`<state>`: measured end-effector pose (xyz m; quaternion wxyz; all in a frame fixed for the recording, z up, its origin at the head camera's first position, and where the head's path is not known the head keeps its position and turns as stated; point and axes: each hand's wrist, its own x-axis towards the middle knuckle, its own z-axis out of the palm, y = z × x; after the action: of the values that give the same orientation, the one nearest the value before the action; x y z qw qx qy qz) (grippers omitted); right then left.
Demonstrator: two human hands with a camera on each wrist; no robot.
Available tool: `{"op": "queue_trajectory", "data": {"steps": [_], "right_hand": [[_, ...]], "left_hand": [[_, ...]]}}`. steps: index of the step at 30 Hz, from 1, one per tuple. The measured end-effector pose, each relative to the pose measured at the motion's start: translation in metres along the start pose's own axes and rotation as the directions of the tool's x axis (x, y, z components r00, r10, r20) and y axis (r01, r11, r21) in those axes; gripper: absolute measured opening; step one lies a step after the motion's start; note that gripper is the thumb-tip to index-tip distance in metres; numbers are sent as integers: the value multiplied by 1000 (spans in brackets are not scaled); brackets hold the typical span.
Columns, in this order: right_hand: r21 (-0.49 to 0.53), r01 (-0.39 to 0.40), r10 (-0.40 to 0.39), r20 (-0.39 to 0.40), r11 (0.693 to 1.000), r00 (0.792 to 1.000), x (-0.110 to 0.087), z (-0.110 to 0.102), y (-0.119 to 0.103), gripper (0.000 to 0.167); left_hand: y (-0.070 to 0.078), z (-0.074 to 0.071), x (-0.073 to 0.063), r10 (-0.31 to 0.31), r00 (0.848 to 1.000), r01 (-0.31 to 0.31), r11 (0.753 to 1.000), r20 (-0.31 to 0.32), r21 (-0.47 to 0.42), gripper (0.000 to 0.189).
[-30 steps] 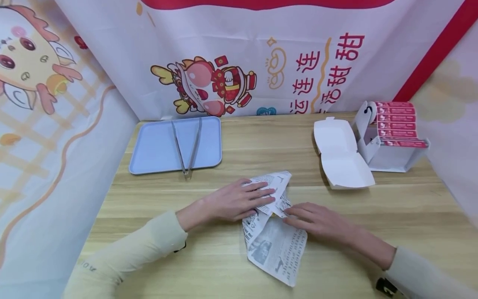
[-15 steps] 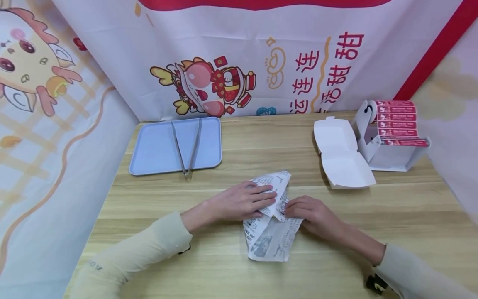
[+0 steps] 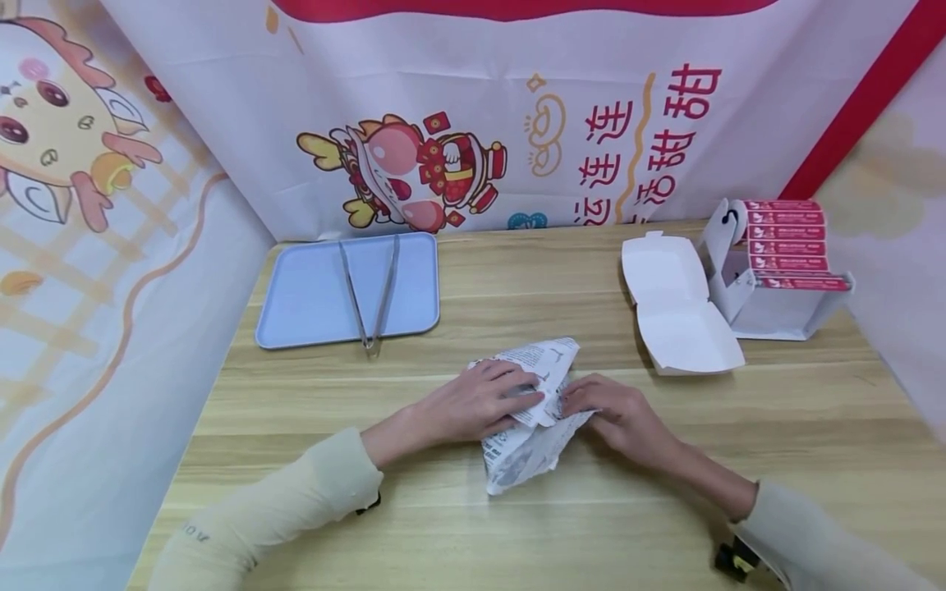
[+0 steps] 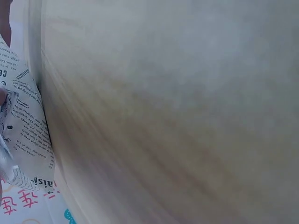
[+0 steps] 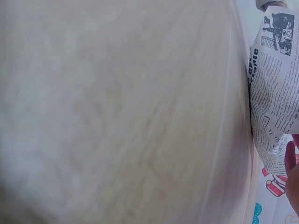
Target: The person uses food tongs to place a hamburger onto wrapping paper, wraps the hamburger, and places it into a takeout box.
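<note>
A sheet of newsprint-patterned wrapping paper (image 3: 521, 464) lies partly folded near the middle of the wooden table, its flaps overlapping. Whatever is inside it is hidden. My left hand (image 3: 473, 404) rests on the upper-left flap, fingers spread over the paper and pressing it. On the other side, my right hand (image 3: 626, 417) pinches the lower flap at its right edge and holds it raised. Printed wrapping paper (image 4: 29, 135) shows at the left edge of the left wrist view. In the right wrist view, part of a hand (image 5: 293, 184) touches the paper (image 5: 275, 88).
A blue tray (image 3: 314, 291) with metal tongs (image 3: 384, 295) lying across it sits at the back left. At the back right are an open white paper box (image 3: 687, 332) and a holder with a roll of red labels (image 3: 787, 238). A printed cloth hangs behind the table.
The lower flap, flat at first, has been lifted and folded upward by my right hand, which moved up slightly with it. My left hand stays on the upper-left part.
</note>
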<state>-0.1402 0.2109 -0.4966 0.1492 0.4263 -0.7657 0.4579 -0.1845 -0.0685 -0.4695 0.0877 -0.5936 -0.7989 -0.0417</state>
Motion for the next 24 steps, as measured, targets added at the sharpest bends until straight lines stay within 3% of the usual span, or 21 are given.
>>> {"op": "queue_trajectory", "data": {"steps": [5, 9, 13, 19, 21, 24], "right_hand": [[-69, 1, -3, -36, 998, 999, 5, 1, 1, 34], [-96, -129, 136, 60, 987, 989, 9, -1, -2, 26], [-138, -271, 288, 123, 953, 950, 9, -2, -3, 21], [-180, -324, 343, 88, 929, 935, 10, 1, 0, 36], [-185, -331, 350, 80, 925, 933, 11, 2, 0, 31], [-180, -355, 371, 65, 917, 926, 13, 1, -1, 28]], "left_hand": [[-3, -3, -1, -26, 999, 29, 997, 44, -75, 46], [-6, -6, -3, -20, 996, 29, 993, 82, -111, 46], [-8, -6, -4, 3, 999, 4, 990, 47, -143, 41], [-6, -15, -14, 40, 999, -45, 980, -31, -192, 43], [-2, -19, -21, 38, 999, -36, 979, 3, -202, 51], [5, -24, -30, 23, 994, -4, 984, 103, -176, 67]]}}
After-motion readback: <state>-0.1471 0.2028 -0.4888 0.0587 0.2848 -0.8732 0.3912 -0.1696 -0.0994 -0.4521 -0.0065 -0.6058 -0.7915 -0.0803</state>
